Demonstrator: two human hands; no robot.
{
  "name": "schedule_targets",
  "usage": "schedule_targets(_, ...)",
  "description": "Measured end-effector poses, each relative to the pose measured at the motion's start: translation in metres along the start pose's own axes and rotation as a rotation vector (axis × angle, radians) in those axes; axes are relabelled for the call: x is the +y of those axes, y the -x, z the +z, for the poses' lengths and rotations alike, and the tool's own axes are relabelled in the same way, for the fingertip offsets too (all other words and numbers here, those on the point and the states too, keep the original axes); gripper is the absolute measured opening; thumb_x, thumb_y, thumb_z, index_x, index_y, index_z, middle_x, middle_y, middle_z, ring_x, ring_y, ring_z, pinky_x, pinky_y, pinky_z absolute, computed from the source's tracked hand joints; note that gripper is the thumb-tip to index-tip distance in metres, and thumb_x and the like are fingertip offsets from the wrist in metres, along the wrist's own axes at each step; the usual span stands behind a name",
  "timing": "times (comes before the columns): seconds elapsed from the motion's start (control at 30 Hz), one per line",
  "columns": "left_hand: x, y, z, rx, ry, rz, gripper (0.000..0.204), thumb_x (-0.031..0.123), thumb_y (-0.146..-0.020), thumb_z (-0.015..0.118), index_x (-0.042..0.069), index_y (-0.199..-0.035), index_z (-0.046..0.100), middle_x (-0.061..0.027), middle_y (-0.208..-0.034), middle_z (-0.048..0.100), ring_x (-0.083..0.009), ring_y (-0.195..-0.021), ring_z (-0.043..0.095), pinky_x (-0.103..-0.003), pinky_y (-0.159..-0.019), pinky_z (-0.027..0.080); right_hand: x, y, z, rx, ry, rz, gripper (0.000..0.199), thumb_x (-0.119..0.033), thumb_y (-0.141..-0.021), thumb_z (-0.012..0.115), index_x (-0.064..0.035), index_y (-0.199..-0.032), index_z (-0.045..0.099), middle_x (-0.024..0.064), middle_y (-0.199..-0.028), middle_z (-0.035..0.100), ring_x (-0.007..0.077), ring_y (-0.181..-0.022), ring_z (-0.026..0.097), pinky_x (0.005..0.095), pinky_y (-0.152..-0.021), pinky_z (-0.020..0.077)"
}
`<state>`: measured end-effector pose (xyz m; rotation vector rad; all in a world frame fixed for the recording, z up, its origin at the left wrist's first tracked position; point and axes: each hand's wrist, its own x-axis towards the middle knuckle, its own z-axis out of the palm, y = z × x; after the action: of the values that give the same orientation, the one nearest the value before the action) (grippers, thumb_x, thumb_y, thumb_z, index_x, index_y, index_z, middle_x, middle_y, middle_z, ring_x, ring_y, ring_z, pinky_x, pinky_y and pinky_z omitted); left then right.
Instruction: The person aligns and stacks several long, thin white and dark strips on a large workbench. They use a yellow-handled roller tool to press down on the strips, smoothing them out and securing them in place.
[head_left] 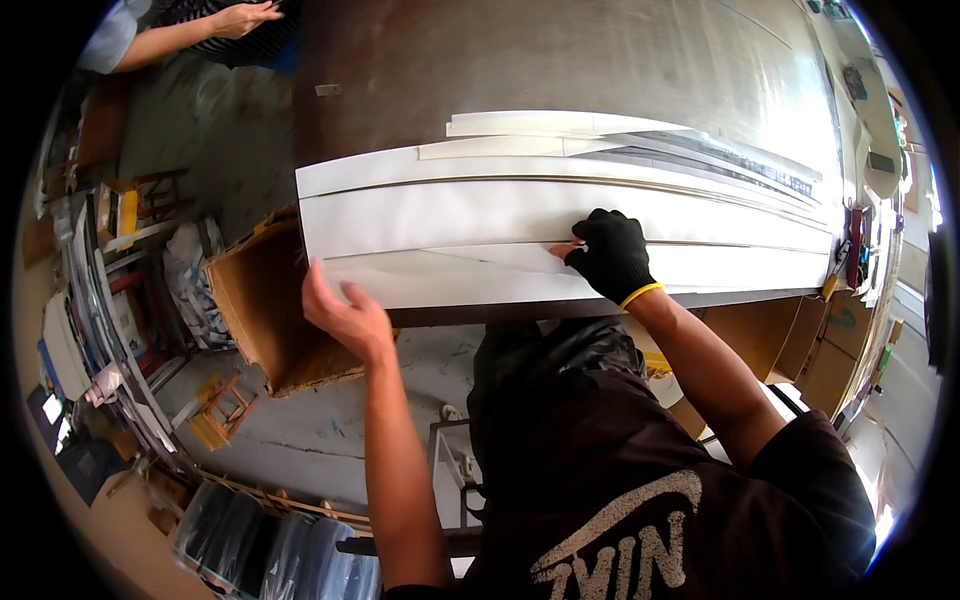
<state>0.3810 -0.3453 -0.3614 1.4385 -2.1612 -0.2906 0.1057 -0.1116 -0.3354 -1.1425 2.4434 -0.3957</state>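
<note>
Long white strips, flat like paper or thin board, lie side by side along the near edge of a dark table (560,60). My bare left hand (345,315) is at the left end of the nearest strip (430,280), its fingers stretched along the corner and the thumb apart. My right hand (610,255) wears a black glove with a yellow cuff and bare fingertips. It rests, fingers curled together, on the seam between the nearest strip and the wider white strip (450,210) behind it. A small shiny bit shows at its fingertips; what it is cannot be made out.
Narrower cream offcuts (560,124) lie farther back on the table. An open cardboard box (285,310) stands below the table's left end. Another person's hand (245,20) shows at the far left. Wrapped rolls (290,555) and a small wooden stool (225,410) are at the lower left.
</note>
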Motion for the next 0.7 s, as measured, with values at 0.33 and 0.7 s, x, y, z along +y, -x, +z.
schedule_targets(0.33, 0.059, 0.072, 0.024, -0.510, -0.031, 0.483, 0.054, 0.021, -0.106, 0.047, 0.002, -0.156, 0.048, -0.0145, -0.164, 0.045, -0.0330, -0.154, 0.039, -0.051, -0.127, 0.028, 0.000, 0.000, -0.004, -0.027, -0.020, 0.016, 0.037, -0.046, -0.078, 0.084, -0.0105, -0.075, 0.075, 0.0119, -0.082, 0.070, 0.0326, -0.084, 0.069, 0.0444, -0.075, 0.0520)
schedule_targets(0.7, 0.065, 0.072, 0.022, -0.517, -0.170, 0.507, 0.056, 0.014, -0.103, 0.050, -0.002, -0.156, 0.044, -0.0187, -0.164, 0.043, -0.0376, -0.153, 0.038, -0.055, -0.127, 0.025, 0.180, 0.071, -0.090, 0.012, -0.025, -0.071, 0.048, -0.053, -0.074, 0.088, -0.0068, -0.078, 0.074, 0.0141, -0.079, 0.068, 0.0360, -0.080, 0.066, 0.0466, -0.075, 0.0506)
